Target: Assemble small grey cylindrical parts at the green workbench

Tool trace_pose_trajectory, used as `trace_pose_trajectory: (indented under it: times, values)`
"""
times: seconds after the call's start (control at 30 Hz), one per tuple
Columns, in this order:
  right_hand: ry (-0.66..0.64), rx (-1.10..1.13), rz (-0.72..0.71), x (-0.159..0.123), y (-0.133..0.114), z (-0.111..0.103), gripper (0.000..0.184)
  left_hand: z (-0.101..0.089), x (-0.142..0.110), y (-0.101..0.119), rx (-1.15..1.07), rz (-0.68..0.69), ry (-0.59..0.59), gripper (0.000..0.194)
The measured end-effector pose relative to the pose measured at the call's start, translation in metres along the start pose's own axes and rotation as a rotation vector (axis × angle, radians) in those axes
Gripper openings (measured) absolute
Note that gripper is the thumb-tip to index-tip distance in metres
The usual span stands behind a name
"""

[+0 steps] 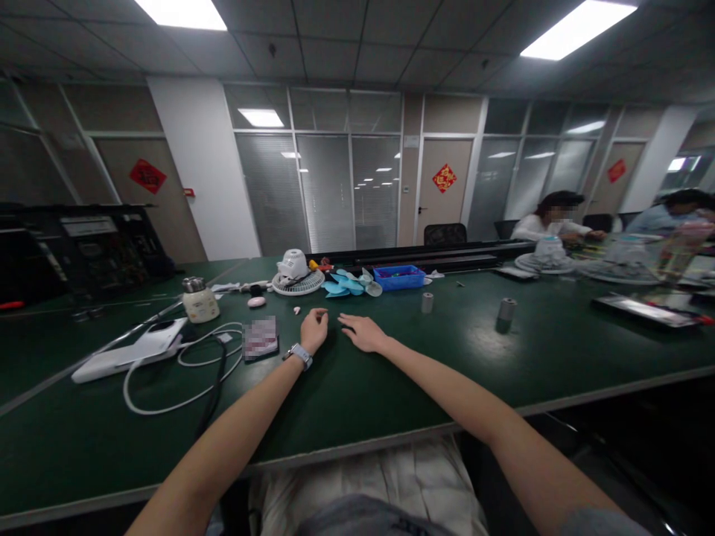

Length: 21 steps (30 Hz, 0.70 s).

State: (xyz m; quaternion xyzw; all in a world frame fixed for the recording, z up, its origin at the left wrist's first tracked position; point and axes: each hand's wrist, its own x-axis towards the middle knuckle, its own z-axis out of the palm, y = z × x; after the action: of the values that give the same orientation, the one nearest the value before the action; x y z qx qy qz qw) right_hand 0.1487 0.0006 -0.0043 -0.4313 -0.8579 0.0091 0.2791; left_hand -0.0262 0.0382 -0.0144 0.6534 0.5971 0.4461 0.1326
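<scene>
My left hand (pixel 314 330), with a watch (pixel 300 355) on its wrist, rests on the green table (pixel 313 417). Its fingers are loosely curled, and I see nothing held in them. Just to the right lies my right hand (pixel 362 332), palm down with fingers stretched toward the left one; the two are apart. Nearest the left hand are a small white earbud-like piece (pixel 296 310) and a blurred-out card or phone (pixel 261 339). Beyond both hands sit light-blue fan blades (pixel 349 283) and a white fan part with a round grille (pixel 296 275).
A blue bin (pixel 398 278) stands behind the blades. Two grey cylinders (pixel 427 302) (pixel 507 309) stand at right. On the left are a cream bottle (pixel 199 301), a white power bank-like block (pixel 131 355), looping cables (pixel 150 411) and a pink case (pixel 256 301). Two people sit at far right.
</scene>
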Motion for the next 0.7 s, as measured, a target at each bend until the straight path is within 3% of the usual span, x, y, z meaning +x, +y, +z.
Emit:
trace_pose_trajectory:
  times: [0.1, 0.23, 0.33, 0.5, 0.6, 0.7]
  values:
    - [-0.044, 0.073, -0.026, 0.004, -0.007, 0.01, 0.035, 0.001, -0.001, 0.0, 0.016, 0.004, -0.008, 0.03]
    - [-0.007, 0.039, 0.022, 0.001, 0.006, -0.008, 0.037, 0.0, -0.001, 0.001, 0.034, 0.007, -0.02, 0.029]
    - [0.129, -0.041, 0.105, -0.01, 0.033, -0.044, 0.035, -0.001, -0.001, 0.003, 0.032, -0.005, -0.04, 0.029]
    - [0.529, -0.147, 0.4, -0.043, 0.106, -0.107, 0.03, -0.001, -0.002, 0.004, 0.027, 0.002, -0.037, 0.029]
    - [0.577, -0.171, 0.529, -0.058, 0.136, -0.121, 0.032, -0.001, -0.002, 0.003, 0.037, -0.001, -0.039, 0.029]
    - [0.536, -0.182, 0.56, -0.063, 0.146, -0.119, 0.031, -0.001, -0.002, 0.003, 0.044, 0.012, -0.041, 0.029]
